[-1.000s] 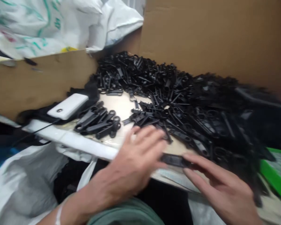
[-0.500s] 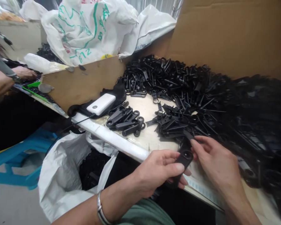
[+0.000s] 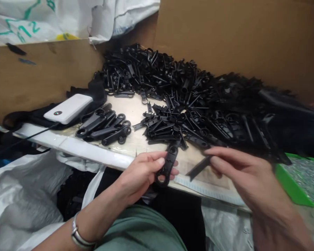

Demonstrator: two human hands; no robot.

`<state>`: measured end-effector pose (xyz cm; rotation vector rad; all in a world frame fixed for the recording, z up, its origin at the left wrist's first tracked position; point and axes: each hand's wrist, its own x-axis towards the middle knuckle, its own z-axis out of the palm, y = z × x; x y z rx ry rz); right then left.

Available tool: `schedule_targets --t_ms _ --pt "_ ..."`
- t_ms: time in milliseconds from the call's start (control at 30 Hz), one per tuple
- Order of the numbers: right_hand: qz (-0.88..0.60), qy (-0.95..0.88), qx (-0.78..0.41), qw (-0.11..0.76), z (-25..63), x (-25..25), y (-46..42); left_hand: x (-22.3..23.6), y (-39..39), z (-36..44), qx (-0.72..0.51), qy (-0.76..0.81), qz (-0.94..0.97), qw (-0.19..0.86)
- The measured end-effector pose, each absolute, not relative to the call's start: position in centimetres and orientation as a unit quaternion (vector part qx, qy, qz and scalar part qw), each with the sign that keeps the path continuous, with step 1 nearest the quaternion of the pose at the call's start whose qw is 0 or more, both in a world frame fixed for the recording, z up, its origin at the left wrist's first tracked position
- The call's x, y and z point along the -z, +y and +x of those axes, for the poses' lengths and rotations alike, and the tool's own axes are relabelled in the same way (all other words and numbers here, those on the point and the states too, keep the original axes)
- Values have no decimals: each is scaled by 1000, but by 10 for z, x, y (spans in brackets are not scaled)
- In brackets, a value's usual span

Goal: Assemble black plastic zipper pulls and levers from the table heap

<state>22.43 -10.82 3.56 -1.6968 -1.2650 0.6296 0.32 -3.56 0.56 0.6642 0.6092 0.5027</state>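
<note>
My left hand [image 3: 143, 167] is closed around a long black plastic arm [image 3: 169, 163] with a ring at each end. Its hollow, ribbed face is turned up, and the thumb presses on its side. Between the thumb and fingers of my right hand [image 3: 240, 172] is a flat black plastic strip [image 3: 199, 168] with a notched tip. The strip points down and left, apart from the arm, above the table's front edge. Just behind both hands lies a loose cluster of similar black strips [image 3: 159, 127].
A large heap of black parts [image 3: 157, 75] lies against cardboard walls [image 3: 238, 38]. At left are a white power bank [image 3: 68, 108] with a cable and a small group of black arms [image 3: 104, 127]. A green tray [image 3: 288, 183] of small metal pieces stands right; a white sack [image 3: 13, 205] hangs lower left.
My left hand went from lying flat with fingers spread to gripping the black arm. My right hand now holds the strip, which has moved away from the arm. The view swung left and back.
</note>
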Motion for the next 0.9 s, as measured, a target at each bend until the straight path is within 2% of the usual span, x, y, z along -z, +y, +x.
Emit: schedule_targets --t_ms 133,667,767,900 --pt "-618 -569 -329 432 202 -33 -96 -7 -39 8 -247 266 331 871" --pt "-658 -635 -172 366 186 -19 -90 1 -41 18 -248 263 385 849" --pt "-670 -610 -169 388 178 -15 -90 5 -41 20 -281 254 443 813" --pt "-681 -562 -218 416 175 -8 -91 14 -42 22 -315 295 552 713"
